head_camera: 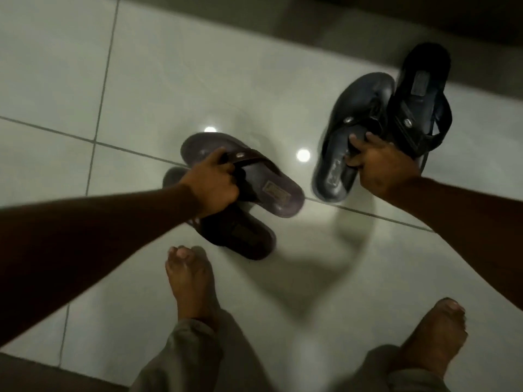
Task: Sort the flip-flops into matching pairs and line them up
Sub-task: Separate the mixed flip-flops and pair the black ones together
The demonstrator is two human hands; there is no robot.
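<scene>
Flip-flops counted: four in total, two brown and two black, sorted by colour between the hands. Left hand (210,188) is closed in a fist around the straps of the brown pair; the upper brown flip-flop (240,174) hangs from that grip with its footbed facing up, and the lower brown flip-flop (240,236) sits beneath it, partly hidden by the wrist, whether gripped or resting on the floor cannot be told. Each brown footbed carries a small rectangular label; the writing is too blurred to read. A metal stud shows on the upper brown strap. Right hand (379,162) has its fingers curled through the straps of the black pair: the nearer black flip-flop (353,114) and the farther black flip-flop (418,89) lie side by side and touching, heels pointing away. Their labels and strap studs are visible, text illegible. Two bare feet stand below on the tiled floor (56,80), which reflects two ceiling lights.
</scene>
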